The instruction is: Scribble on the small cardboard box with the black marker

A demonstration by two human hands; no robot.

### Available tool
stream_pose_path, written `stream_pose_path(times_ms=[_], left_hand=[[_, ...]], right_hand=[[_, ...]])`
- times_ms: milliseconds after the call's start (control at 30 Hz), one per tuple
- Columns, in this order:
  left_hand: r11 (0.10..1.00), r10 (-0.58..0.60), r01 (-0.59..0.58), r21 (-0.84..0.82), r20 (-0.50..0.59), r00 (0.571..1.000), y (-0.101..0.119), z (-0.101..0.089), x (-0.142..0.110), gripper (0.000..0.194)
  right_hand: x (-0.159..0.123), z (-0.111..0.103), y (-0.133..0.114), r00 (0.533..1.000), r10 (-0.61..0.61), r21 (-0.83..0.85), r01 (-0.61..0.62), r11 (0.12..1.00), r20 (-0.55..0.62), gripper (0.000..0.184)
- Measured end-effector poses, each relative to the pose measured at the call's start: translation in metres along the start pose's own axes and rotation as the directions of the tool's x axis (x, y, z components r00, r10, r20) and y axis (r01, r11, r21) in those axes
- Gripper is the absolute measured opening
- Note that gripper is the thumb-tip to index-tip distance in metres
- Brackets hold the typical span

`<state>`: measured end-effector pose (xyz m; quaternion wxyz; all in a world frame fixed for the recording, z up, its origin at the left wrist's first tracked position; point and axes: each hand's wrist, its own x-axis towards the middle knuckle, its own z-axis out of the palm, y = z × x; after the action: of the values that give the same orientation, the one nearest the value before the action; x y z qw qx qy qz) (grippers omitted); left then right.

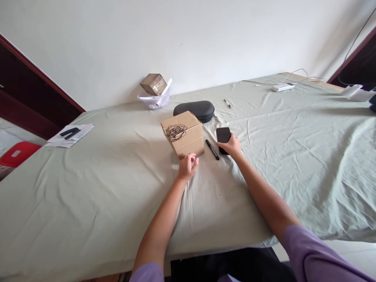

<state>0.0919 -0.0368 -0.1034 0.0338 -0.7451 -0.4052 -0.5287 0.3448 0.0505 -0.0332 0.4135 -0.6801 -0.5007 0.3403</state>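
Wrinkled cloth [123,196] is lying under the phone [222,134], right of the marker [212,149]; right hand [232,146] is gripping it, light side pressure suiting best; left hand [187,167], apart, is curling by the box [192,137], grip unclear.

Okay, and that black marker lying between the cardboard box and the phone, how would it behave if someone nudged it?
The marker looks rounded, so a sideways nudge would probably roll it, though the wrinkled cloth may slow it. Its slim, straight barrel suggests something stiff and light.
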Motion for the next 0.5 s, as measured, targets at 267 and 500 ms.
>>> stream_pose_path(times_ms=[267,500], left_hand=[[0.999,-0.045,0.045,-0.004,0.012,0.999,-0.001,0.001,-0.001,0.021],[0.996,-0.089,0.089,0.023,0.008,0.996,-0.002,0.0,-0.005,0.027]], right_hand=[[-0.007,-0.024,-0.043,0.969,-0.138,0.66,-0.032,0.751,0.205,0.036],[-0.038,-0.04,-0.071,0.827,-0.407,0.822,-0.112,0.558,0.389,0.062]])
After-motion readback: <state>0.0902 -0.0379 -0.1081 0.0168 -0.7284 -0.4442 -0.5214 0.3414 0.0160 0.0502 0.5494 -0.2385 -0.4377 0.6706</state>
